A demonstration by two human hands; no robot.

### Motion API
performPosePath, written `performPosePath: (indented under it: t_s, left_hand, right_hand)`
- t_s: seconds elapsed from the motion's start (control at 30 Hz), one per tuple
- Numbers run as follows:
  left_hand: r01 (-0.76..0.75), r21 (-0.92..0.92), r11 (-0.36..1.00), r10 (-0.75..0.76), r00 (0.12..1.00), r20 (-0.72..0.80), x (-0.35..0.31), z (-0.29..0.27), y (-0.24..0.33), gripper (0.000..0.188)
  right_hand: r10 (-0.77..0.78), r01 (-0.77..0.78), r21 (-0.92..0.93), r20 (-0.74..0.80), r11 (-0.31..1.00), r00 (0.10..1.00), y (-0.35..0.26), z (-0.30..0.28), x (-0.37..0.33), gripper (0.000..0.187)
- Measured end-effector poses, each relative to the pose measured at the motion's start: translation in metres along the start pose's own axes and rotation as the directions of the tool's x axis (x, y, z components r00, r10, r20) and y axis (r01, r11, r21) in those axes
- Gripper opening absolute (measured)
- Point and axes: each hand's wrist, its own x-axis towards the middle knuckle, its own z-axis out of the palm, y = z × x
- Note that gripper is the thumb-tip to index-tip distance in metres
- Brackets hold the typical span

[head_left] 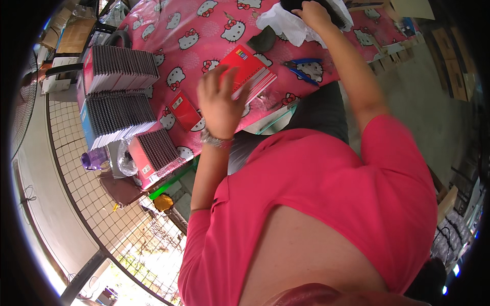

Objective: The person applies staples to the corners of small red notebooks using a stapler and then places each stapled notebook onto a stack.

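My left hand (222, 99) hovers with fingers spread over the near left side of a stack of red-covered notebooks (244, 66), holding nothing that I can see. A bracelet circles its wrist. At the far edge of the view my right hand (314, 16) reaches to a dark, ridged bundle (334, 11) lying on white plastic wrapping (290, 26). Its fingers are bent and close together at the bundle; what they grip is too small to make out. A smaller red notebook (184, 110) lies flat beside my left hand.
Spiral-bound notebooks stand in tall stacks (122, 69) at the left, with a lower stack (155, 150) nearer me. Blue-handled pliers (306, 70) and a dark green scrap (262, 40) lie on the pink patterned tablecloth (190, 40). A wire mesh (76, 163) borders the left side.
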Motion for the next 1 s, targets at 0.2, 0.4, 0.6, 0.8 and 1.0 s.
performPosePath:
  t_s: [0.2,0.4,0.6,0.8,1.0]
  left_hand:
    - [-0.028,0.122,0.992,-0.006,0.964,0.265,-0.011,0.017,-0.002,0.025]
    - [-0.040,-0.085,0.996,0.062,0.958,0.280,0.005,-0.012,-0.011,0.022]
    - [-0.074,-0.014,0.997,0.075,0.991,0.112,0.011,-0.006,-0.027,0.030]
    - [-0.038,0.037,0.999,0.036,0.998,0.049,0.011,0.006,-0.025,0.019]
    - [-0.038,-0.008,0.999,0.039,0.998,0.052,0.002,-0.001,-0.026,0.017]
  right_hand:
    - [0.001,0.005,0.178,-0.035,0.984,0.999,-0.014,-0.010,0.002,0.019]
    - [-0.056,0.066,0.099,-0.102,0.993,0.993,-0.008,-0.002,0.008,0.016]
    - [-0.052,0.112,0.127,-0.402,0.986,0.914,-0.016,-0.058,0.008,0.025]
    - [-0.156,0.183,0.267,-0.117,0.946,0.981,-0.087,-0.104,-0.051,0.027]
    - [-0.571,0.405,0.843,-0.149,0.353,0.807,-0.135,-0.118,-0.130,0.028]
